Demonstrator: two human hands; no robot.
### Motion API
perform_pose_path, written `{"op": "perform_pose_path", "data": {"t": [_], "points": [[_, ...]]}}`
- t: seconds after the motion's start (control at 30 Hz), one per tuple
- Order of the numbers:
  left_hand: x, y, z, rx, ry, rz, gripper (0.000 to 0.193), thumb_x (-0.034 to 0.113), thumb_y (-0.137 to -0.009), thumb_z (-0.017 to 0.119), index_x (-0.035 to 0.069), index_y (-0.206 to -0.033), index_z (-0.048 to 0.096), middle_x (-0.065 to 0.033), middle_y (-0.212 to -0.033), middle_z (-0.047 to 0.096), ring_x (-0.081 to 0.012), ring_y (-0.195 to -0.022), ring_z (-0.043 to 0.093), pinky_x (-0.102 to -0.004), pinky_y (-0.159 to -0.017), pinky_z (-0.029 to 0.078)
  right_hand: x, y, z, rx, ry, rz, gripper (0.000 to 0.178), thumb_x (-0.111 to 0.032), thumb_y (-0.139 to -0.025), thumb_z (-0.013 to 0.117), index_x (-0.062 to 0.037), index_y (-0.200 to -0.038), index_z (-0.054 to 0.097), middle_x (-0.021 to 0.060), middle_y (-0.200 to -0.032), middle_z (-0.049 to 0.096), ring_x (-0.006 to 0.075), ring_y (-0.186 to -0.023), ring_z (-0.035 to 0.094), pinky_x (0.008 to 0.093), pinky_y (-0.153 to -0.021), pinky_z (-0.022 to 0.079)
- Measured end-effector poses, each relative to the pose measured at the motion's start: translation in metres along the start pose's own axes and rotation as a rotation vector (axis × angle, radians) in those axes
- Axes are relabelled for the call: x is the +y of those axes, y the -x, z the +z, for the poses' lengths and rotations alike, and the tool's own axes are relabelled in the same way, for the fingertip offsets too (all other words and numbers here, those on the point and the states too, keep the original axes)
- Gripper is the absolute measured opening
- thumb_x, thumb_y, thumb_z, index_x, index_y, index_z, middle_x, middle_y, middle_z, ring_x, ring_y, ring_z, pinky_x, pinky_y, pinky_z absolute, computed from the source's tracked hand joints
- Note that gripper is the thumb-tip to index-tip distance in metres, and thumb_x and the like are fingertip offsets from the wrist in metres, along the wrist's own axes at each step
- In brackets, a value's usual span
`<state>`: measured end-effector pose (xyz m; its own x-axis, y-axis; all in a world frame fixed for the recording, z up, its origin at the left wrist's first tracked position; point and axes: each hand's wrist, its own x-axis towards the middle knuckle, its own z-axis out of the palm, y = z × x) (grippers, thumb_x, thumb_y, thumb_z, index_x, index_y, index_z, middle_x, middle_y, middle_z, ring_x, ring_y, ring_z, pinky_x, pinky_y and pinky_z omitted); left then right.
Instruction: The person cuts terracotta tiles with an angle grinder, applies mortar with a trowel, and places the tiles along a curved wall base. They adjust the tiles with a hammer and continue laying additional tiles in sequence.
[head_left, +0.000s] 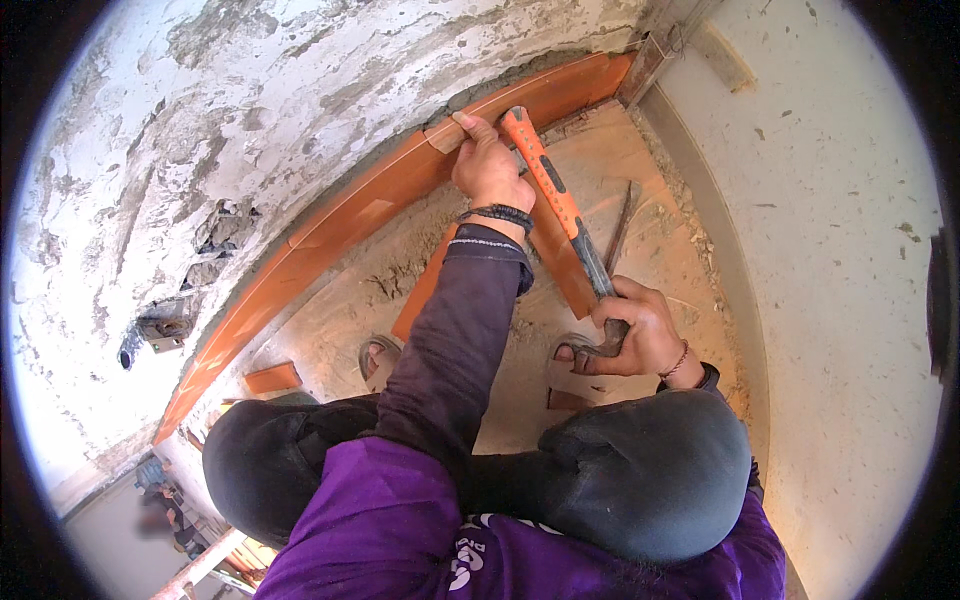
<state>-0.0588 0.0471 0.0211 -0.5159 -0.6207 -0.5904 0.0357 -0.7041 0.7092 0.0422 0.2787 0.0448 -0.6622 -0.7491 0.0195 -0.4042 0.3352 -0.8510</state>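
My right hand (645, 330) is closed round a hammer (551, 186) close to its dark metal head. The orange and black handle slants away to the upper left, its butt end against the row of orange skirting tiles (400, 178) along the wall foot. Beside that end, my left hand (490, 172) grips a tile (446, 134) in the row, thumb on its upper edge. Its other fingers are curled and partly hidden. Grey mortar shows in the gap behind the tiles.
Loose orange tile strips (560, 262) lie on the dusty floor between my feet, with a short piece (273, 378) at the left. A thin dark bar (622, 228) lies right of the hammer. A pale panel (830, 220) stands at the right. Another person (170, 512) is far off, lower left.
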Motion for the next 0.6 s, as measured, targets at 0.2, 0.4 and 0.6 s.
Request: {"op": "perform_pose_path", "data": {"t": [0.2,0.4,0.6], "points": [[-0.004,-0.008,-0.003,0.028,0.034,0.033,0.061,0.050,-0.095,0.055,-0.004,-0.123,0.057,-0.0115,-0.122,0.059,-0.0204,-0.116,0.054,-0.0354,-0.101,0.043,-0.018,0.017,0.020,0.311,-0.435,0.212,0.055,-0.009,-0.064,0.080,-0.0094,-0.114,0.056,0.0036,-0.080,0.054,0.0176,-0.068,0.053,0.0302,-0.061,0.042],[-0.005,-0.013,-0.018,-0.138,-0.143,-0.010,0.091,0.069,-0.087,0.053,0.007,-0.149,0.029,-0.0129,-0.153,0.035,-0.0272,-0.140,0.034,-0.0389,-0.106,0.028,-0.018,0.044,0.019,0.335,-0.900,0.443,0.071,0.003,-0.069,0.064,-0.0053,-0.137,0.046,0.0013,-0.092,0.054,0.0108,-0.077,0.049,0.0249,-0.069,0.040],[-0.010,-0.018,-0.013,0.040,-0.059,0.018,0.067,0.054,-0.091,0.060,-0.007,-0.120,0.058,-0.0107,-0.120,0.061,-0.0234,-0.116,0.055,-0.0351,-0.102,0.041,-0.001,0.027,0.033,0.336,-0.902,0.366,0.078,-0.002,-0.066,0.065,-0.0012,-0.141,0.043,0.0009,-0.095,0.054,0.0093,-0.076,0.049,0.0228,-0.068,0.040]]}}
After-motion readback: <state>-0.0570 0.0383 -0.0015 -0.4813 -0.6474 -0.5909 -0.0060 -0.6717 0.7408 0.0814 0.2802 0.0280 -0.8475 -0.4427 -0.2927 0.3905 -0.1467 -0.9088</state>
